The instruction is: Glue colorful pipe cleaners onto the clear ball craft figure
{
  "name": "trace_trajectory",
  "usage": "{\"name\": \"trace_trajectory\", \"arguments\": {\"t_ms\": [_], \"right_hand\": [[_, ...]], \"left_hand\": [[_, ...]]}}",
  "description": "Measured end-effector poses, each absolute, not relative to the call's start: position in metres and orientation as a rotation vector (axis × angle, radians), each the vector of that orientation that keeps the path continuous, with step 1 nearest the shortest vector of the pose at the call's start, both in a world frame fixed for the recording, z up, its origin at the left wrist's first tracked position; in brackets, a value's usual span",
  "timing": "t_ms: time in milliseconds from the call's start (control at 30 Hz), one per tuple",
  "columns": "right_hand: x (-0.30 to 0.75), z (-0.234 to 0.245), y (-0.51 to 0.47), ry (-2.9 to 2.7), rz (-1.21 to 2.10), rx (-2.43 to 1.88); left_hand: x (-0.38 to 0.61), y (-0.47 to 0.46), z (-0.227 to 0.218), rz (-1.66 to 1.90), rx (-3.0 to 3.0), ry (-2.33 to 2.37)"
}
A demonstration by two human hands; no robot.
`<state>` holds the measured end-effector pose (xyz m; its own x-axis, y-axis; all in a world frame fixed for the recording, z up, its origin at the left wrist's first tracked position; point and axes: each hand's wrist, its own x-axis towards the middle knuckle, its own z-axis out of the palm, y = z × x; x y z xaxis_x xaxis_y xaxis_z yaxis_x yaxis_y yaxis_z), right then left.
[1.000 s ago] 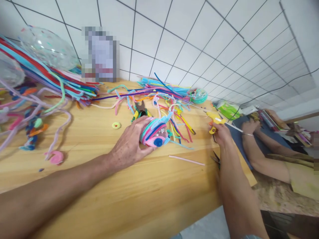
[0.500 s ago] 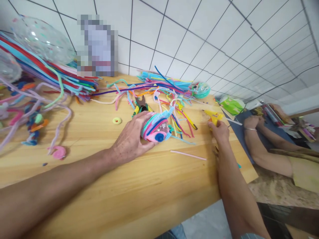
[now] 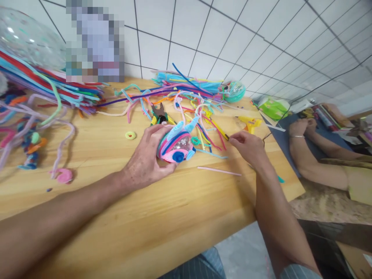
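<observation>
My left hand [image 3: 147,157] is wrapped round a small rounded craft piece [image 3: 181,141] covered in pink, blue and teal pipe cleaners. A clear glittery part shows in its side, with a dark blue coil like an eye and light blue points on top. Fingers drawn together, my right hand [image 3: 247,145] is at the black end of a slim yellow tool [image 3: 218,128]; whether it grips the tool is hidden. Just beyond that hand a yellow glue gun [image 3: 250,123] lies on the table. Pliers [image 3: 159,114] with green and yellow handles lie behind the craft piece.
Bundled pipe cleaners [image 3: 188,83] lie along the tiled wall, with a larger heap [image 3: 58,89] at left. A pink strip [image 3: 219,171], a yellow ring [image 3: 130,135] and a pink coil [image 3: 64,175] lie on the wooden table [image 3: 145,217]. Another person's arms [image 3: 308,151] rest at right.
My right hand has let go of the glue gun, which now lies on the table, and has moved left to the yellow tool's end. My left hand still holds the craft piece, slightly turned.
</observation>
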<state>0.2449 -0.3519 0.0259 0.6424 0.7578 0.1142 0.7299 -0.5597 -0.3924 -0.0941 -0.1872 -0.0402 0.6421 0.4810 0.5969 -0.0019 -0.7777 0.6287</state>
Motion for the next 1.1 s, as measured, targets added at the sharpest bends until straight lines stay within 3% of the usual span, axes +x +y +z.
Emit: {"name": "trace_trajectory", "arguments": {"t_ms": [167,333,533,667,833,1100], "right_hand": [[0.236,0.034,-0.361,-1.145,0.201,-2.518],[0.212,0.036,-0.402,-1.486,0.446,-2.347],[0.19,0.023,-0.427,-1.688,0.518,-2.259],[0.182,0.046,-0.43,-1.406,0.672,-2.015],[0.146,0.078,-0.399,-0.983,0.619,-1.526],[0.102,0.057,-0.313,-0.958,0.575,-1.402]], "left_hand": [[-0.094,-0.187,-0.039,1.032,2.257,0.33],[-0.091,-0.19,-0.038,1.001,2.29,0.378],[-0.085,-0.19,-0.042,1.039,2.272,0.369],[-0.08,-0.188,-0.043,1.045,2.282,0.33],[-0.076,-0.187,-0.043,1.039,2.245,0.315],[-0.074,-0.19,-0.043,1.101,2.248,0.304]]}}
